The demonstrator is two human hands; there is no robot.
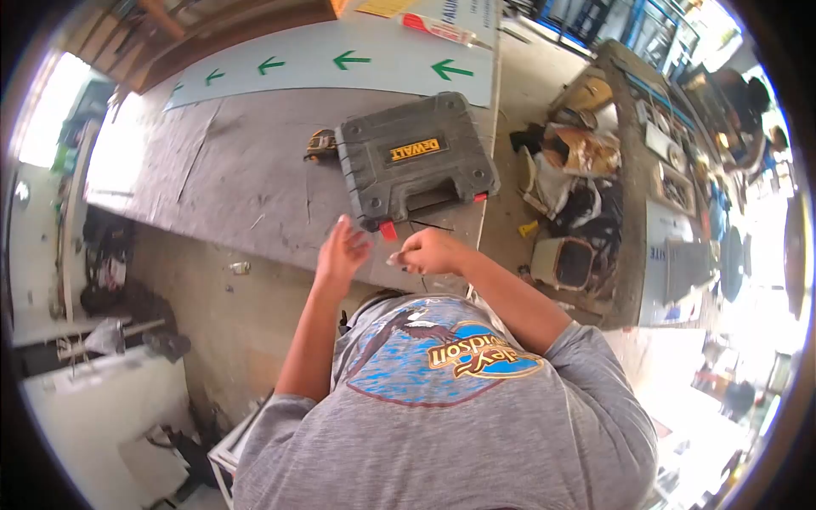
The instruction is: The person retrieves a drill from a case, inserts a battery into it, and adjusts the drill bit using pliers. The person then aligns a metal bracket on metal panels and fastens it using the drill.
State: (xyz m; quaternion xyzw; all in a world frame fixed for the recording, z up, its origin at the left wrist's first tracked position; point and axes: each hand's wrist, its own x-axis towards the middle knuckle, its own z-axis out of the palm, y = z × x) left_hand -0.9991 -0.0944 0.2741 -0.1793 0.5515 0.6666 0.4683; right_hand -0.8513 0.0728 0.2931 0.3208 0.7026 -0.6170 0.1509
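Observation:
My left hand (pixel 342 248) is raised in front of the table's near edge, fingers apart and slightly blurred, with nothing visible in it. Facing it, my right hand (pixel 432 252) pinches a small item between thumb and fingertips, too small to name. Just beyond both hands, a closed dark grey DeWalt case (pixel 399 178) with red latches (pixel 388 230) lies on the grey table (pixel 263 183), its handle side towards me. Against the case's left side rests a yellow and black tape measure (pixel 321 145).
Behind the case is a pale panel with green arrows (pixel 351 60). A red and white tube with a nozzle (pixel 438 30) lies at its far right. A workbench (pixel 633 149) stands to the right, with bags and a square bin (pixel 561 262) beside it. Small litter (pixel 240 268) dots the floor.

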